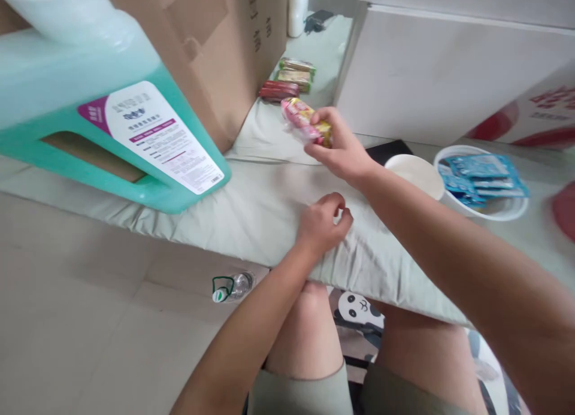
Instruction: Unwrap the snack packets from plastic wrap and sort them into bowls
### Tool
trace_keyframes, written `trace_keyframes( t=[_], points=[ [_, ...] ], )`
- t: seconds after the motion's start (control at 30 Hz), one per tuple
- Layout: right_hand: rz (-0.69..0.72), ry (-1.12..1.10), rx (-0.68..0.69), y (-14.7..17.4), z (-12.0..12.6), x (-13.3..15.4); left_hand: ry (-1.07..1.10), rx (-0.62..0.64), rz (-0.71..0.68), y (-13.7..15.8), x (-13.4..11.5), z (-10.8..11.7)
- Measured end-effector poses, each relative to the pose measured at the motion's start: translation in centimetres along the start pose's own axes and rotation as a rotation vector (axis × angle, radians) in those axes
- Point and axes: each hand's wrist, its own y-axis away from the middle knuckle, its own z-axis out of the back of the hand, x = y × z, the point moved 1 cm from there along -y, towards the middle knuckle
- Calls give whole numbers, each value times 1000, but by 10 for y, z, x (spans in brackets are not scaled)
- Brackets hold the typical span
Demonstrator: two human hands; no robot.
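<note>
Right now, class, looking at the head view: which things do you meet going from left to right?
Green jug → clear bottle → pink-and-yellow packet in the right hand → round white lid → white tub of blue packets → red object at the edge.

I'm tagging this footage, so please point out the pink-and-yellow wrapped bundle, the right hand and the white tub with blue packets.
Pink-and-yellow bundle (300, 117): head view, middle of its wrapper.
Right hand (340, 144): head view, back of the hand.
White tub (503, 215): head view, near rim.
</note>
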Motion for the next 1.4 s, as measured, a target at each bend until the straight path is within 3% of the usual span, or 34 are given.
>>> trace_keyframes(
  t=[0.07,0.13,0.23,0.27,0.33,0.4,0.43,0.5,0.6,0.67,0.73,0.8,0.87,1.0,1.13,1.23,1.33,1.4],
  points=[
    [-146,-359,-128,58,31,11,53,9,-18,-2,-1,2],
    [-284,-655,-261,121,52,19,127,-60,3,-2,-5,2],
    [-427,-988,-511,207,62,22,351,-274,174,11,-20,-3],
    [-469,-1061,-587,230,59,21,423,-281,234,18,-29,-8],
    [-531,-1152,-695,264,49,17,565,-114,328,36,-51,-24],
    [-552,-1174,-715,284,40,15,711,168,379,53,-74,-43],
    [-555,-1152,-699,290,37,14,759,265,388,59,-83,-51],
    [-557,-992,-605,298,43,13,765,307,376,63,-92,-64],
    [-496,-417,-466,308,82,4,659,186,334,52,-85,-70],
    [-419,76,-541,314,121,-11,573,143,298,41,-75,-71],
    [-436,491,-587,318,154,-32,478,110,258,35,-66,-72],
    [-480,719,-526,321,174,-53,377,89,218,35,-60,-75],
    [-499,798,-438,323,182,-67,299,77,173,40,-56,-78],
    [-468,755,-398,326,183,-71,235,-15,69,47,-53,-79],
    [-516,612,-516,327,183,-54,80,21,-15,44,-50,-78],
    [-577,273,-551,323,163,-31,4,64,-58,42,-48,-79],
    [-610,-260,-422,309,124,-10,2,58,-94,42,-46,-82],
    [-630,-469,-338,297,99,-1,7,51,-111,43,-46,-83]
  ],
)
